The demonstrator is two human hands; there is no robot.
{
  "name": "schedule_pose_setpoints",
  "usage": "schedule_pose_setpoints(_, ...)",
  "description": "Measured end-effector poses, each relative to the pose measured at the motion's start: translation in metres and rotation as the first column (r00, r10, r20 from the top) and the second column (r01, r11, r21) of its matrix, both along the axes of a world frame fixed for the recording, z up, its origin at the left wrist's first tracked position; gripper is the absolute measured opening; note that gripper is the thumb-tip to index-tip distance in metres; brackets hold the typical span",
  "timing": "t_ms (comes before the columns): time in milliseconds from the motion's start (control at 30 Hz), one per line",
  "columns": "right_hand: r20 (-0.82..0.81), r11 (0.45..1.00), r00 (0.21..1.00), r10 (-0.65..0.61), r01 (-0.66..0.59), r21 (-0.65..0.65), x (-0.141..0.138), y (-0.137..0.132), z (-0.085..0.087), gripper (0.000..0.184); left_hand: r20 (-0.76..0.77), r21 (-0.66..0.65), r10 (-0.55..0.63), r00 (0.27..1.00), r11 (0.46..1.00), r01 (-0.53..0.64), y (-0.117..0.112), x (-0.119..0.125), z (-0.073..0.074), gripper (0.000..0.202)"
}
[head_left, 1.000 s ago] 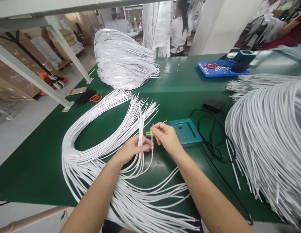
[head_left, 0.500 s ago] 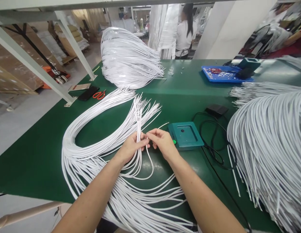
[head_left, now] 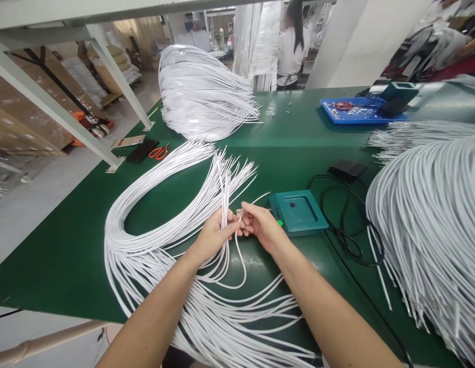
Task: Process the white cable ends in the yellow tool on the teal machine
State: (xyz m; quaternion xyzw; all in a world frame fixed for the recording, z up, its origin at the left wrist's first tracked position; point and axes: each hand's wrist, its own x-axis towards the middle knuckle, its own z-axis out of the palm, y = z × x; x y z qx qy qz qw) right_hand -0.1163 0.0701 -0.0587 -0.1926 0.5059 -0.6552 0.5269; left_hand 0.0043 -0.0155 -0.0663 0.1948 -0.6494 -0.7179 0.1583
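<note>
In the head view, a bunch (head_left: pixel 224 197) of white wires is gripped by the left hand (head_left: pixel 211 236) near the middle of the green table (head_left: pixel 61 255). The fingers are closed around the bunch, and its loose ends are pointed toward twelve o'clock. One wire (head_left: pixel 241 255) is pinched at its tip between the thumb and fingers of the right hand (head_left: pixel 263 225), which is held at three o'clock of the left hand. The two hands are almost touching. The wire is looped down toward six o'clock. A heap (head_left: pixel 122 260) of more white loops is spread at eight o'clock of the hands.

A teal box (head_left: pixel 299 210) is set just at three o'clock of the right hand. A black cable (head_left: pixel 342 240) is laid past it, and a big pile (head_left: pixel 432 220) of wires is seen further that way. Red scissors (head_left: pixel 159 152) are placed at ten o'clock, and a blue tray (head_left: pixel 360 112) at one o'clock. A person (head_left: pixel 293 48) is seen behind the table.
</note>
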Motion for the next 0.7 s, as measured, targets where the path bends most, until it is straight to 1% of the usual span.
schedule_pose_setpoints(67, -0.002, 0.999, 1.0, 0.006, -0.006, 0.033, 0.0003, 0.0007, 0.0007, 0.041, -0.003, -0.008, -0.039, 0.999, 0.999, 0.039, 0.0016, 0.0, 0.0004, 0.021)
schedule_pose_setpoints(133, 0.009, 0.999, 1.0, 0.021, -0.022, 0.05, 0.0009, 0.0015, 0.0013, 0.041, 0.006, -0.006, -0.05, 0.999, 0.999, 0.05, 0.002, 0.0004, 0.0, 0.022)
schedule_pose_setpoints(267, 0.113, 0.994, 0.99, 0.09, -0.096, 0.053, 0.0004, 0.003, 0.001, 0.04, -0.004, 0.041, -0.041, 0.999, 0.998, 0.042, 0.0, 0.0016, -0.0016, 0.026)
schedule_pose_setpoints(333, 0.143, 0.991, 0.983, 0.116, -0.123, 0.042, -0.001, 0.0033, 0.0, 0.04, -0.026, 0.069, -0.037, 0.999, 0.997, 0.038, -0.0015, 0.0018, -0.0021, 0.028)
schedule_pose_setpoints(433, 0.144, 0.99, 0.979, 0.143, -0.144, -0.01, -0.0029, 0.0034, -0.0018, 0.038, -0.042, 0.092, -0.024, 0.999, 0.995, 0.027, -0.0033, 0.0016, -0.0018, 0.028)
schedule_pose_setpoints(533, 0.113, 0.992, 0.986, 0.125, -0.12, -0.043, -0.0029, 0.0034, -0.0019, 0.036, -0.03, 0.097, 0.003, 1.0, 0.995, 0.0, -0.004, 0.0015, -0.0009, 0.028)
schedule_pose_setpoints(700, 0.051, 0.998, 0.997, 0.056, -0.055, -0.025, 0.0003, 0.0037, 0.0007, 0.037, -0.012, 0.094, 0.016, 1.0, 0.995, -0.015, -0.0044, 0.002, -0.0016, 0.025)
